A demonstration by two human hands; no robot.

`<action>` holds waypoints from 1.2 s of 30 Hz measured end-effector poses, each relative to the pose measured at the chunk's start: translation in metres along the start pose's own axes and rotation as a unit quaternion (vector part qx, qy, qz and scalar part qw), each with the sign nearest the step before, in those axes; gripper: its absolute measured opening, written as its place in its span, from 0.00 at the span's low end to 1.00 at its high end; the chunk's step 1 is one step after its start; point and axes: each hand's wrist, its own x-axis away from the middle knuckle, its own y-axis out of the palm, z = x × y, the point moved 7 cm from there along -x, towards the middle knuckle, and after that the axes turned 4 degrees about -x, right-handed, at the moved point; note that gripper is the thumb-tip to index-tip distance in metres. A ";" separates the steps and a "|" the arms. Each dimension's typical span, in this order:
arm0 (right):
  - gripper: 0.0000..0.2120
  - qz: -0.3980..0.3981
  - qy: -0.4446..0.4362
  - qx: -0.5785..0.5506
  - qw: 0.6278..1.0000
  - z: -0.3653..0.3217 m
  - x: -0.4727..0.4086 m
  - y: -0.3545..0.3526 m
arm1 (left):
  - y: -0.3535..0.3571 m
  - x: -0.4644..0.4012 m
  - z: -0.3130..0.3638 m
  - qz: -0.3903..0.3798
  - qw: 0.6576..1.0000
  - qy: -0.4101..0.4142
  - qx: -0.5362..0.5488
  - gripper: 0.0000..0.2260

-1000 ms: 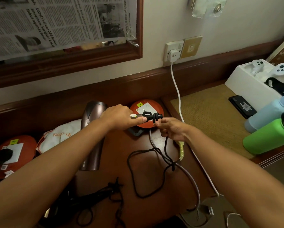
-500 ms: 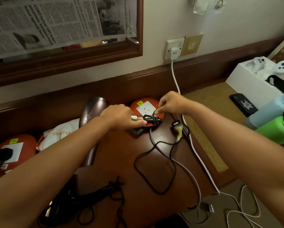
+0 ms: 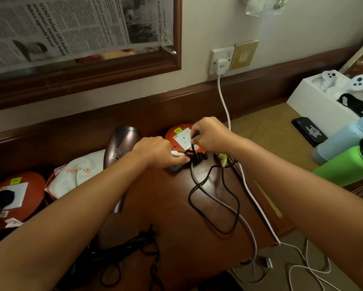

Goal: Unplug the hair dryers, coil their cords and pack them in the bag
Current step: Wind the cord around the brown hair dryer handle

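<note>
Now both hands (image 3: 182,148) coil black cord (image 3: 194,157)

A bronze hair dryer (image 3: 121,143) lies at the dark wooden desk's (image 3: 166,206) back edge, a white cloth bag (image 3: 75,175) left of it, a round orange socket reel (image 3: 182,137) right.

Both forearms extended; left hand (image 3: 155,152) fingers curled, gripping; right hand (image 3: 210,135) knuckles up, pinching.

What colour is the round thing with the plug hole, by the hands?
The round socket reel is orange-red, with a white socket plate and a yellow sticker. The head view shows it best.
</note>
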 end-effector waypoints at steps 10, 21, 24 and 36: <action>0.06 0.108 0.057 -0.113 0.986 0.000 0.034 0.017 | 0.015 -0.002 -0.022 -0.007 0.997 -0.078 0.025 0.32; 0.15 0.056 0.135 -0.602 0.785 0.021 0.085 0.098 | 0.022 -0.005 -0.023 0.016 0.993 -0.095 0.064 0.34; 0.10 -0.004 0.149 -0.634 0.759 0.025 0.091 0.119 | 0.016 -0.004 -0.019 0.032 0.994 -0.084 0.065 0.35; 0.27 -0.117 0.200 -0.480 0.846 0.065 0.069 0.133 | -0.002 0.005 -0.010 0.055 0.995 -0.047 0.063 0.36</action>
